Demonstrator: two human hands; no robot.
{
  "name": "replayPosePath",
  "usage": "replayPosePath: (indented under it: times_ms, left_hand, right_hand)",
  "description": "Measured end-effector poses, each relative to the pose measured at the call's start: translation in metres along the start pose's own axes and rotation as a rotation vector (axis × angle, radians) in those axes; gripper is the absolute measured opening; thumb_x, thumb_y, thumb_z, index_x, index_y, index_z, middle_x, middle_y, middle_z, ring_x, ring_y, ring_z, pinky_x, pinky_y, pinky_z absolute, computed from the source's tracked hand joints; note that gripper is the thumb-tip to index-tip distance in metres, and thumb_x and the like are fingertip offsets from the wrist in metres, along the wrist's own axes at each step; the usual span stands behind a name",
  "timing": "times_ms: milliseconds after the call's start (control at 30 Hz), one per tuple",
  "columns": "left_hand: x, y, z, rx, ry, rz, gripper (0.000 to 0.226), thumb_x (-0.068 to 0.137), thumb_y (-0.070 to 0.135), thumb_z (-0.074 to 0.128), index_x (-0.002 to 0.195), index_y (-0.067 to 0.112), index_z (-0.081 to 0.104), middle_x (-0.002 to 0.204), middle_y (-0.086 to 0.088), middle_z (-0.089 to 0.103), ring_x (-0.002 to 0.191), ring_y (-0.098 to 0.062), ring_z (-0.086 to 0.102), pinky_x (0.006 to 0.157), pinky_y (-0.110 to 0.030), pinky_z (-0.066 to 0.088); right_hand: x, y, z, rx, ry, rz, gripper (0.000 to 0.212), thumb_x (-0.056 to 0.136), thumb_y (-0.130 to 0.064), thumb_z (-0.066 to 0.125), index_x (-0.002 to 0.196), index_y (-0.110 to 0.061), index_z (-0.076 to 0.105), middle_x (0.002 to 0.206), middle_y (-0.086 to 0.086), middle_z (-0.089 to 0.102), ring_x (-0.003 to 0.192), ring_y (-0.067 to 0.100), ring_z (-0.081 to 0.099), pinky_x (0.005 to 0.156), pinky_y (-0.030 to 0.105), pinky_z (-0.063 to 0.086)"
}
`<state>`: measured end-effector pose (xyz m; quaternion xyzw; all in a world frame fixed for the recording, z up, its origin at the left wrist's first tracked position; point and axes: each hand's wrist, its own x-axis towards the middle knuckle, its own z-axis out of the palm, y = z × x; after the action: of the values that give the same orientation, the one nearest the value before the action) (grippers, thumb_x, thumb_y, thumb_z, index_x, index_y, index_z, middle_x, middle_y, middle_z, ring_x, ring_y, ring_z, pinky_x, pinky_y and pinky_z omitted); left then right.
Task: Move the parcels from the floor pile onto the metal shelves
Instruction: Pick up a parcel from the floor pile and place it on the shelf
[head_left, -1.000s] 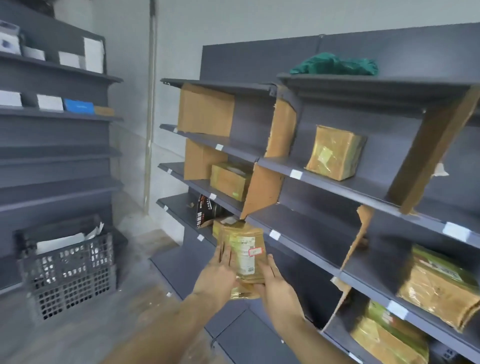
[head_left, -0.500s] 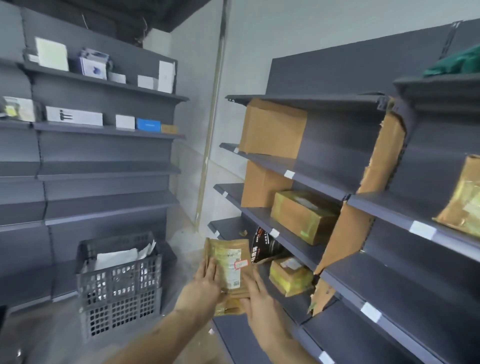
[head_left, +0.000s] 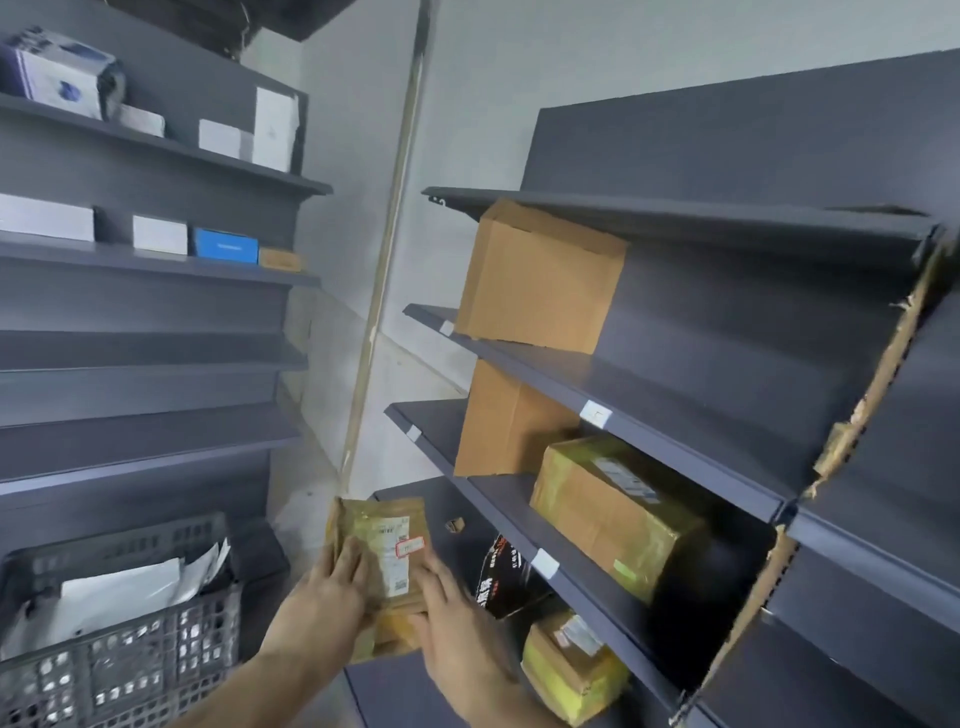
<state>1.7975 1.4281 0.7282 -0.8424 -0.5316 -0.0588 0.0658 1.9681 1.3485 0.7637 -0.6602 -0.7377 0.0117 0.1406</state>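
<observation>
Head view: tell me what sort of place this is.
Probably a parcel storeroom or pickup depot: grey metal shelves carry taped parcels, a plastic crate holds mail bags, and both hands hold a labelled parcel.

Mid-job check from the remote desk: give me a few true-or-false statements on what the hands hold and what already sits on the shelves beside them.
1. Both hands hold one flat brown taped parcel with a white label. True: the left hand and the right hand each have a grip on it.
2. That parcel already lies on a shelf. False: it is held in the air, in front of the grey metal shelves.
3. A large brown taped box sits on a shelf at the right. True.
4. The grey plastic crate is on a shelf. False: it stands low at the left, with white papers inside.
5. The blue box sits on the right-hand unit. False: it is on the left-hand shelves.
</observation>
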Motion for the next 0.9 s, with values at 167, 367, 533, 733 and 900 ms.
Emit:
replayPosePath:
  times_ms: [167, 367, 533, 733, 900]
  left_hand:
    - [0.059, -0.037, -0.008, -0.080, -0.086, 0.055, 0.084, 0.063, 0.033, 0.087, 0.135, 0.001, 0.056, 0.141, -0.022, 0.051, 0.134, -0.040, 0.042, 0.091, -0.044, 0.055]
    - [0.135, -0.123, -0.017, -0.261, -0.011, 0.059, 0.082, 0.069, 0.034, 0.083, 0.139, 0.002, 0.053, 0.149, -0.015, 0.043, 0.143, -0.031, 0.023, 0.094, -0.031, 0.053]
    - [0.219, -0.191, -0.021, -0.317, 0.173, 0.112, 0.068, 0.097, 0.015, 0.045, 0.157, 0.009, 0.011, 0.165, -0.009, 0.005, 0.152, -0.027, 0.003, 0.120, -0.030, 0.018]
    - [0.319, -0.240, -0.068, -0.304, 0.270, 0.224, 0.066, 0.100, 0.027, 0.049, 0.156, 0.015, 0.016, 0.164, -0.001, 0.010, 0.151, -0.022, 0.009, 0.119, -0.029, 0.018]
    - [0.414, -0.252, -0.095, -0.275, 0.326, 0.311, 0.064, 0.095, 0.029, 0.061, 0.150, 0.011, 0.033, 0.156, -0.005, 0.030, 0.143, -0.025, 0.027, 0.113, -0.037, 0.036]
  right_hand:
    - [0.086, 0.008, 0.032, -0.038, 0.046, -0.027, 0.059, 0.102, -0.036, 0.045, 0.155, -0.028, 0.019, 0.161, -0.024, -0.002, 0.136, 0.010, 0.040, 0.104, 0.030, 0.043]
    - [0.201, -0.020, 0.056, -0.133, 0.084, -0.019, 0.071, 0.053, -0.049, 0.091, 0.118, -0.032, 0.066, 0.138, -0.019, 0.052, 0.085, -0.008, 0.065, 0.056, 0.004, 0.047]
    - [0.302, -0.043, 0.043, -0.119, 0.257, -0.057, 0.049, 0.092, -0.025, 0.060, 0.139, -0.020, 0.050, 0.155, -0.012, 0.034, 0.118, 0.009, 0.059, 0.077, 0.021, 0.055]
    - [0.401, -0.041, 0.005, -0.092, 0.332, -0.010, 0.052, 0.100, -0.021, 0.044, 0.151, -0.023, 0.032, 0.159, -0.008, 0.024, 0.128, 0.019, 0.046, 0.095, 0.034, 0.050]
    - [0.476, -0.020, -0.027, -0.143, 0.413, 0.015, 0.067, 0.092, -0.016, 0.061, 0.151, -0.023, 0.029, 0.158, -0.010, 0.021, 0.134, 0.015, 0.036, 0.099, 0.032, 0.048]
